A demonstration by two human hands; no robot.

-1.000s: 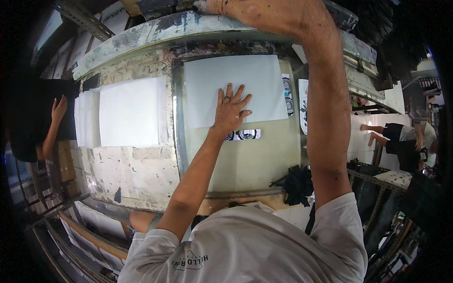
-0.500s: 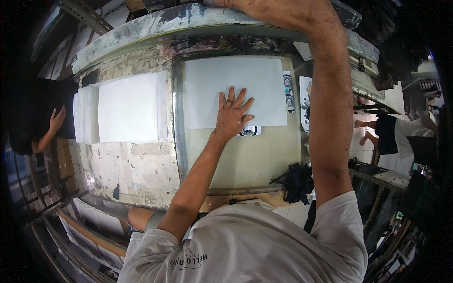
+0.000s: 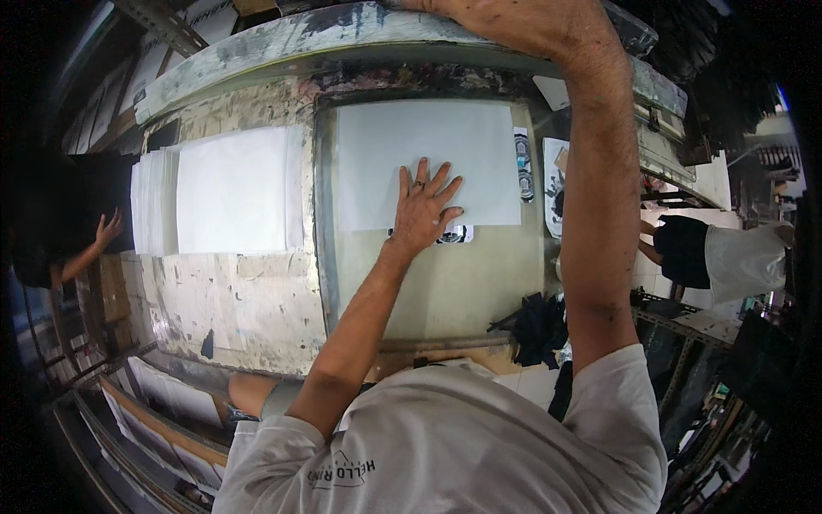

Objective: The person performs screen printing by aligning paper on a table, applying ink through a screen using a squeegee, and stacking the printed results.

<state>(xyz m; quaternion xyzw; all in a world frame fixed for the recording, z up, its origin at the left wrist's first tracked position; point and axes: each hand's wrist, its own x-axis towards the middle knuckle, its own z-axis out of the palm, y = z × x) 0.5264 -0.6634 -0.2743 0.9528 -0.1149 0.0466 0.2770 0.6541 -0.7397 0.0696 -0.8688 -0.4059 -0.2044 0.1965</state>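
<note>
My left hand [image 3: 422, 210] lies flat on a white sheet [image 3: 368, 163], fingers spread, a ring on one of them. The sheet rests on a pale, framed table panel [image 3: 445, 291]. Black-and-white printed pieces stick out from beneath it: one print [image 3: 455, 234] by my wrist and another [image 3: 524, 163] past its right edge. My right arm reaches up and away, and my right hand [image 3: 522, 21] is at the far, paint-stained beam [image 3: 342, 27]. The top edge of the picture cuts off its fingers, so what they hold is hidden.
A stack of white sheets [image 3: 231, 193] lies on the stained table to the left. Dark cloth [image 3: 541, 330] bunches near the table's front right corner. At the far left is another person's hand [image 3: 109, 229]; a second person [image 3: 745, 257] is at the right.
My hands keep nearly the same places, the left still flat on the sheet. The other person's hand at the left has turned with fingers spread, and the person at the right has changed position.
</note>
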